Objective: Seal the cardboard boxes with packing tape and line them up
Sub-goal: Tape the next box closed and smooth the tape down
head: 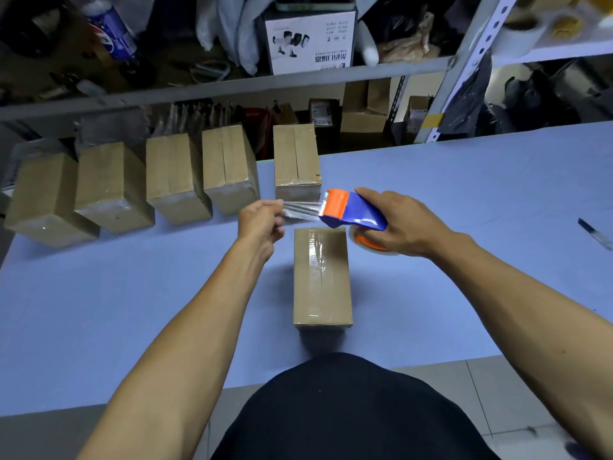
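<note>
A brown cardboard box (322,280) lies on the blue table (132,293) in front of me, with clear tape along its top seam. Above its far end my right hand (403,222) grips a blue and orange tape dispenser (351,210). My left hand (260,222) pinches the free end of the clear tape (302,210), which is stretched between hand and dispenser. Several taped boxes stand in a row along the table's far edge, the nearest (296,161) just beyond the dispenser.
A metal shelf rack (232,86) with bags, a bottle and a white printed carton (310,41) rises behind the table. A dark pen-like object (593,232) lies at the table's right. My dark-clothed body (348,410) is at the near edge.
</note>
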The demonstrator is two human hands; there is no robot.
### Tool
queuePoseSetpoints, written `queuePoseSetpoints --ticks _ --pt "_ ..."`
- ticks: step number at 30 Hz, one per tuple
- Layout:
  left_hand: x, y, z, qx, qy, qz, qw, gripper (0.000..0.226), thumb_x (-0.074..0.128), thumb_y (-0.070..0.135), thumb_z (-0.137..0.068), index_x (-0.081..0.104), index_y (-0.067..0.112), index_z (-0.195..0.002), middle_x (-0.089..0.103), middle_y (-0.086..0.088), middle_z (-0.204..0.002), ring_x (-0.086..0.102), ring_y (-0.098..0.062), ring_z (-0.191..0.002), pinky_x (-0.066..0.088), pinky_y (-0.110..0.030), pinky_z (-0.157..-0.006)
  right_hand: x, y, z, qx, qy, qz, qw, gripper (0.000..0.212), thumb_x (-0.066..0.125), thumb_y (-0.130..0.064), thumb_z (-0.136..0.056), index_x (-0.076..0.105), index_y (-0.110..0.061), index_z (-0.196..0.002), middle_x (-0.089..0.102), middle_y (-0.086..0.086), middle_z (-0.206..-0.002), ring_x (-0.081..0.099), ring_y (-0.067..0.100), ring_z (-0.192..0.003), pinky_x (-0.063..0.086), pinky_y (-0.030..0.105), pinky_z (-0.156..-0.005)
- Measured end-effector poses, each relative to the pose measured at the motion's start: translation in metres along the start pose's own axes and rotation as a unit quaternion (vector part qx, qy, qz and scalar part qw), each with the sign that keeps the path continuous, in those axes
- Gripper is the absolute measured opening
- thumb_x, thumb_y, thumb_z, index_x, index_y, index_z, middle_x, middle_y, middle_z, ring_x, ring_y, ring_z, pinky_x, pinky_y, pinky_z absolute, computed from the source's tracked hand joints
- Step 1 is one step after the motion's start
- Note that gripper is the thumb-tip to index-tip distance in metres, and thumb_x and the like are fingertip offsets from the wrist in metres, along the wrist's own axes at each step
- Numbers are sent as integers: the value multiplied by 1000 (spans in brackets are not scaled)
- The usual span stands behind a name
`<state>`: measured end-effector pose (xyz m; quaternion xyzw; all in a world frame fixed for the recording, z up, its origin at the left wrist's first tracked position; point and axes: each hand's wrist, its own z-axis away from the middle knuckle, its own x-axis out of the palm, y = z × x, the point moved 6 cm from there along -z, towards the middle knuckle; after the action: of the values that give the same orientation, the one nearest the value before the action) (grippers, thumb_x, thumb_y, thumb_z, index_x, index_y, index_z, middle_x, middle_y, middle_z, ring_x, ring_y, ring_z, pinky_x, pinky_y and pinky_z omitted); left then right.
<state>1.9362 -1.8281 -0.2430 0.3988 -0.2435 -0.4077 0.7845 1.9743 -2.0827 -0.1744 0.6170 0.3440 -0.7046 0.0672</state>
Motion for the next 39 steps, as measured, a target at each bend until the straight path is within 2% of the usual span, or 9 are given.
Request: queuePoseSetpoints --ticks 5,13,17,21,24,29,33,36,39 --pt "-27 -27 -9 -13 8 -86 996 7 68 12 -91 66 14 -85 62 -3 -80 43 -11 -50 39 -19 -42 17 22 9 20 -42 27 999 62 64 -49 -84 39 -33 -139 58 2 -102 56 25 -88 49 35 -74" --pt "-23 -44 -15 -14 23 -95 995 8 69 21 -93 66 16 -87 66 -1 -82 42 -12 -50 40 -20 -44 24 33 -6 25 -48 63 997 62 66 -45 -86 41 -31 -142 58 4 -105 56 27 -94 46 36 -77" --pt "-19 -47 -20 -14 27 -91 995 8 69 19 -93 65 16 -86 64 0 -79 39 -12 -49 37 -19 -43 29 40 -9 31 -54 57 996 61 66 -44 -86 41 -32 -140 57 3 -102 56 26 -92 46 35 -76" --pt "-14 -53 -23 -18 24 -109 994 9 68 21 -94 66 13 -88 63 -1 -80 35 -15 -51 36 -20 -43 35 50 -9 41 -56 52 996 60 66 -45 -84 42 -35 -138 52 -2 -94 51 23 -83 35 31 -70" --pt "-7 -61 -23 -23 23 -106 994 10 67 20 -94 65 15 -86 63 1 -79 34 -13 -49 35 -21 -44 37 59 -7 53 -62 42 996 60 66 -46 -84 41 -36 -137 52 -2 -94 52 22 -84 35 30 -70" --pt "1 -79 -19 -26 52 -80 995 14 64 23 -97 66 15 -86 64 1 -76 50 -13 -57 43 -24 -54 45 59 -4 62 -59 16 996 58 67 -47 -83 41 -37 -134 53 -2 -93 53 23 -83 37 30 -68" --pt "11 -83 -17 -53 51 -46 996 21 64 25 -97 65 16 -78 64 3 -64 55 -12 -53 45 -20 -47 46 63 -2 67 -51 19 996 58 67 -45 -83 42 -37 -134 53 -2 -92 53 23 -84 36 31 -68" --pt "12 -86 -15 -84 58 -27 994 39 67 28 -94 52 17 -59 54 5 -50 46 -15 -47 39 -18 -43 46 61 -1 67 -44 12 997 58 68 -43 -83 43 -36 -134 52 -1 -90 53 24 -84 35 31 -68" --pt "7 -94 -11 -146 43 -71 986 40 75 40 -85 50 11 -74 53 -9 -66 49 -23 -59 42 -27 -53 46 63 4 72 -43 9 996 59 69 -41 -82 43 -34 -134 52 0 -89 53 25 -84 35 31 -67"
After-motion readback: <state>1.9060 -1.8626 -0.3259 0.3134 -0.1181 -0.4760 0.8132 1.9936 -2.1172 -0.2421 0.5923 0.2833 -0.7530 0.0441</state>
